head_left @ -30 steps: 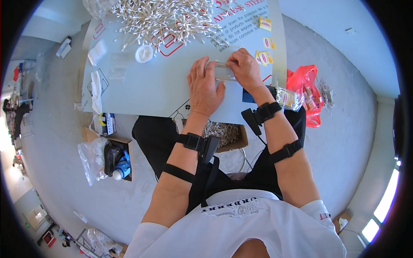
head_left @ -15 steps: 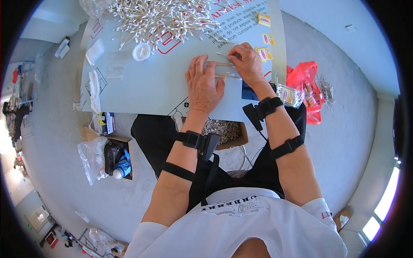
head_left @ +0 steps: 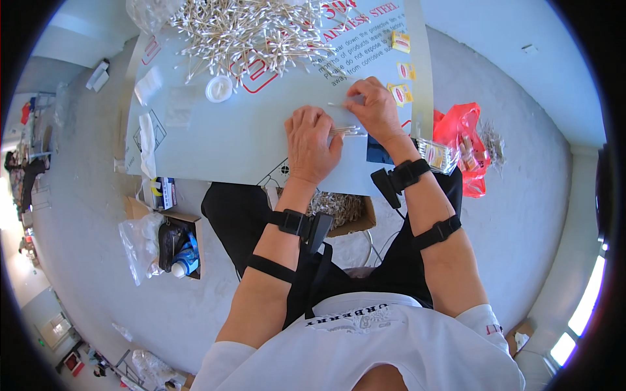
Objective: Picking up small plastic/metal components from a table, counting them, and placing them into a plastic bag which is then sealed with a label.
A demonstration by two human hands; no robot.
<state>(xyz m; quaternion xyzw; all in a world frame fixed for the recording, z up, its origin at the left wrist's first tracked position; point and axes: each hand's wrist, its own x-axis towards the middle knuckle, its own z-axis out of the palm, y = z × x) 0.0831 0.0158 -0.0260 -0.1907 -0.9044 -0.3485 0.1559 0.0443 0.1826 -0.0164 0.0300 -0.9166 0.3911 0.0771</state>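
Honestly the risky bit is right at the left hand (head_left: pixel 312 144): it lies palm-down on the desk (head_left: pixel 248 140), fingers pressed over a small bunch of cotton swabs (head_left: pixel 343 131) whose ends poke out on its right side, so it's clamping them flat rather than wrapping around them. Just right of that bunch, the right hand (head_left: pixel 373 111) pinches a single swab (head_left: pixel 336 104) between fingertips, with what looks like a small clear bag under it, though I can't tell for sure. If the left hand eases off, the bunch could roll or fan out, since those thin sticks have nothing else holding them. The single swab looks easy to fumble too, being so light. Further from the bunch, toward the far side of the desk, sits a big loose heap of swabs (head_left: pixel 248 29) and a little white round lid (head_left: pixel 219 88); a careless sweep of a wrist could drag strays into the sorted ones. The near desk edge is close below the bunch, with an open cardboard box (head_left: pixel 342 212) beneath it, so anything that slips could drop in there.
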